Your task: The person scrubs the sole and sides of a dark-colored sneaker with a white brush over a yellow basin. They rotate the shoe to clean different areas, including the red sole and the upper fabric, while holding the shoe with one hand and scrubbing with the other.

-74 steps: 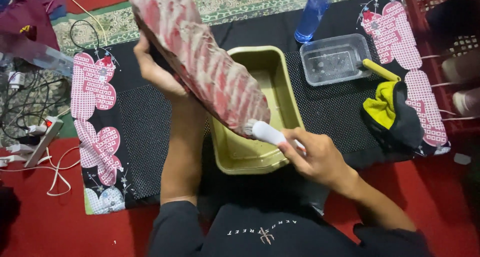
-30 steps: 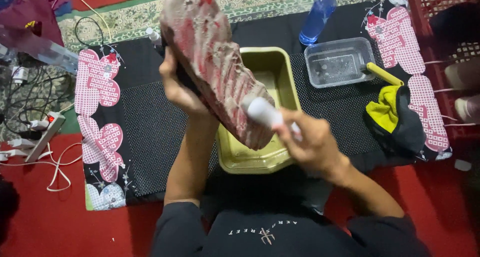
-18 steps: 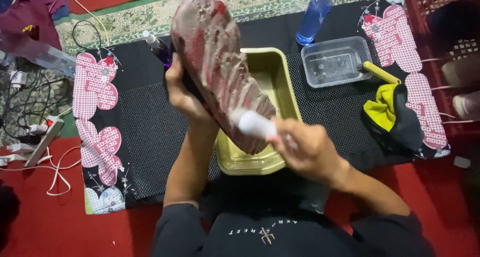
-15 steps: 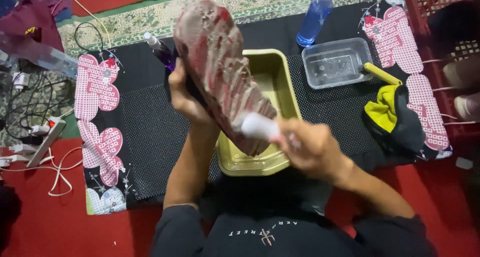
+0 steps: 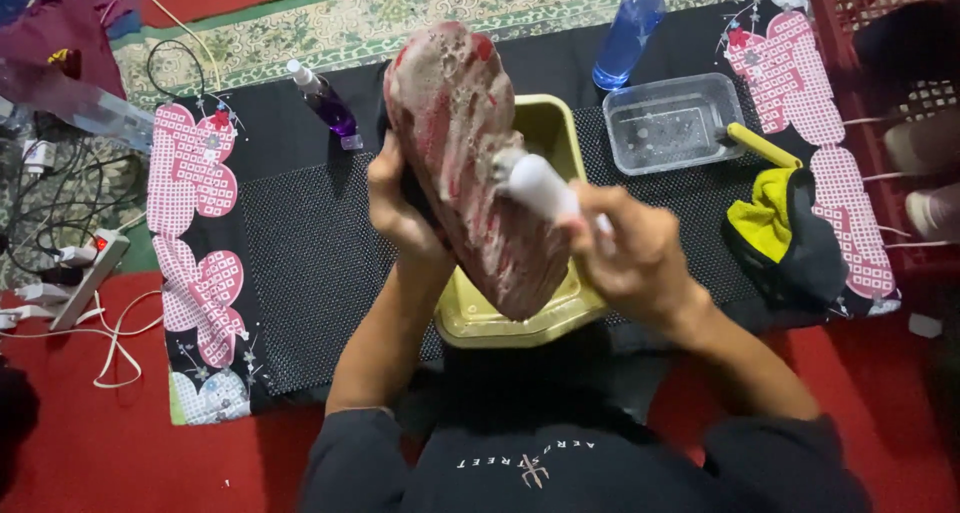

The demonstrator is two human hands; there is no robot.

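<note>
My left hand (image 5: 400,208) grips a shoe (image 5: 470,163) sole-up, its red and grey tread covered in soapy foam. My right hand (image 5: 635,258) holds a white-handled brush (image 5: 535,183) whose head presses on the middle of the sole. The shoe hangs over a yellow rectangular basin (image 5: 505,323) on a black mat (image 5: 310,263).
A purple spray bottle (image 5: 322,98) lies left of the shoe and a blue spray bottle (image 5: 628,31) stands behind. A clear tub (image 5: 668,123), a yellow-handled brush (image 5: 762,145) and a yellow-black cloth (image 5: 785,233) sit at right. A power strip with cables (image 5: 80,278) lies at left.
The shoe has tipped more upright and come closer. The brush has travelled from the heel end up to the middle of the sole.
</note>
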